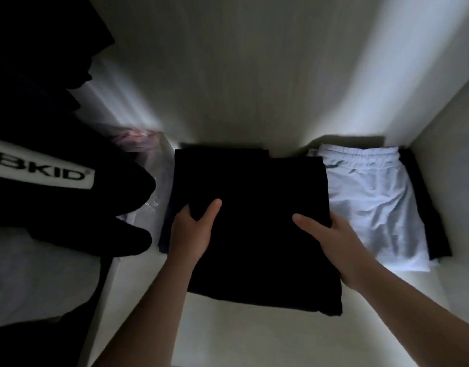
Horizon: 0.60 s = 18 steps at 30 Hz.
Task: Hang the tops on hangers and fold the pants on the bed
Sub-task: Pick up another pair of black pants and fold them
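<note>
A folded black garment [254, 207], probably pants, lies in the middle of a pale wardrobe shelf [228, 337]. My left hand [192, 229] grips its left edge, thumb on top and fingers hidden underneath. My right hand [331, 234] grips its right edge the same way. The garment seems to sit on another dark folded piece whose edge shows at the left. Folded white shorts [373, 202] with a drawstring waistband lie to the right, on top of a dark folded item.
Dark tops [43, 128] hang at the left, one with a white band [40, 168] reading "BKID". Behind them is a clear plastic bag [140, 144] with red print. The wardrobe's back wall [241, 75] and right side panel [445, 181] close in the shelf.
</note>
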Motion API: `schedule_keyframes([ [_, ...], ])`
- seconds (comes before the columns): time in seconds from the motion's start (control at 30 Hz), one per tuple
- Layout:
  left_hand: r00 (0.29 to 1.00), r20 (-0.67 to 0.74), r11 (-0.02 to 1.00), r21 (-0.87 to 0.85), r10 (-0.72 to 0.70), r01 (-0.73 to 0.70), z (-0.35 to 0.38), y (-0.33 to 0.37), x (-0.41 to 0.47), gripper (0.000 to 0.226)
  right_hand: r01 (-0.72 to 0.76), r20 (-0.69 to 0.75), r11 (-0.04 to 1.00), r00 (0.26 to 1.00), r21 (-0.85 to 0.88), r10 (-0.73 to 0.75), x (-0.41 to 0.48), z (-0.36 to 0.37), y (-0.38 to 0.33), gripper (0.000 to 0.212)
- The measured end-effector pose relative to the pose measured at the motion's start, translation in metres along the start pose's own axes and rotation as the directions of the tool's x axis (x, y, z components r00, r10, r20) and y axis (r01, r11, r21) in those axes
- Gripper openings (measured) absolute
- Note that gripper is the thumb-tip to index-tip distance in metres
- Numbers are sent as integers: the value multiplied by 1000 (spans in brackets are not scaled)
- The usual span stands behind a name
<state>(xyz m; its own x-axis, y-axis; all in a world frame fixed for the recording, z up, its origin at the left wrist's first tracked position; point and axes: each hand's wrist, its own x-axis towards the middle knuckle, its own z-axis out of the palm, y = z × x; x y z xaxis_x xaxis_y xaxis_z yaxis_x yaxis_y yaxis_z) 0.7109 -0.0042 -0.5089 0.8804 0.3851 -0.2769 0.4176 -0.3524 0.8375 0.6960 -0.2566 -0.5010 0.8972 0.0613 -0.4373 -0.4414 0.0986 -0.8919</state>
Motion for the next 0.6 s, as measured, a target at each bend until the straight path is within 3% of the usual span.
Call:
schedule_keyframes([
  [0.37, 939, -330, 982, 185, 96, -36, 0, -2, 98, 49, -19, 65, 998, 998, 67, 15, 125, 68, 13, 28],
  [0.6, 856, -470, 948, 312, 214, -66, -6, -14, 102, 55, -55, 148, 998, 988, 15, 52, 134, 87, 21, 25],
])
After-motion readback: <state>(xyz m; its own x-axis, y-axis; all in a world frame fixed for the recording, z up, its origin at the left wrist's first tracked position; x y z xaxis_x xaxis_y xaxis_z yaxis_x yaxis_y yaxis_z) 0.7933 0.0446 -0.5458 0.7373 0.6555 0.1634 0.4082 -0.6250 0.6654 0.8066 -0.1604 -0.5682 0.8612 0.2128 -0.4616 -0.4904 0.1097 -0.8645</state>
